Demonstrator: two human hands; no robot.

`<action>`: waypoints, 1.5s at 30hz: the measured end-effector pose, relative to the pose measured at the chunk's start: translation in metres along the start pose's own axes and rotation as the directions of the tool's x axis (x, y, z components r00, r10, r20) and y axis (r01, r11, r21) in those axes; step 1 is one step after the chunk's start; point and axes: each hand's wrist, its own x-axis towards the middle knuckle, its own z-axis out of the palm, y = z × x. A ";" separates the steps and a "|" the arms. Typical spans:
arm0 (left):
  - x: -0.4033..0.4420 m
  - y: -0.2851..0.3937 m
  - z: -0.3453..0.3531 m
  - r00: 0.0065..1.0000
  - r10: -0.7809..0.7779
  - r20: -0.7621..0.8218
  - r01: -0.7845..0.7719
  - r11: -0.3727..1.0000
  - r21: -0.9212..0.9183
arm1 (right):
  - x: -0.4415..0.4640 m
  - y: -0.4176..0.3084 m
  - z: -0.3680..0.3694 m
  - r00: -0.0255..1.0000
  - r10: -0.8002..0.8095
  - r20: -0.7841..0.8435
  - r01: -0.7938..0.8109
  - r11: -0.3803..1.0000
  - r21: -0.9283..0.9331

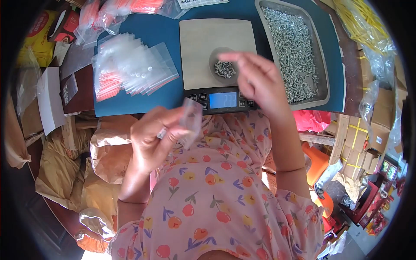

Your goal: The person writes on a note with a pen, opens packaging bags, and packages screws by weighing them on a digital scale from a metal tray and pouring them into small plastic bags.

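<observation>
My left hand (156, 134) pinches a small clear plastic bag (190, 123) in front of the scale's lower left corner. Over the right side of the digital scale (201, 47), my right hand (255, 80) is blurred, its index finger stretched over the rim of a small round cup and the other fingers curled; whether it holds anything is not clear. Several screws (224, 69) lie in the cup. The scale's display (223, 100) is lit. Right of the scale, a metal tray (325, 86) holds a large heap of screws.
Fanned clear zip bags (134, 65) with red edges lie left of the scale on the blue mat (169, 99). More bags with red strips (143, 5) are at the back. Brown paper bags (108, 147) stand below the table at the left, cartons (383, 112) at the right.
</observation>
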 end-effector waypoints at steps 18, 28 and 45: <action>0.007 0.013 -0.004 0.935 0.322 0.151 -0.346 0.923 0.170 | -0.048 0.007 0.020 0.986 0.072 -0.151 -0.045 0.983 0.176; -0.005 0.001 -0.033 0.972 0.225 0.069 -0.232 0.872 0.432 | -0.042 0.025 -0.023 0.953 0.015 -0.303 0.065 0.966 0.250; 0.012 -0.003 0.013 0.970 0.129 0.206 -0.184 0.943 0.277 | 0.003 0.021 -0.003 0.966 -0.153 -0.208 -0.011 0.781 -0.624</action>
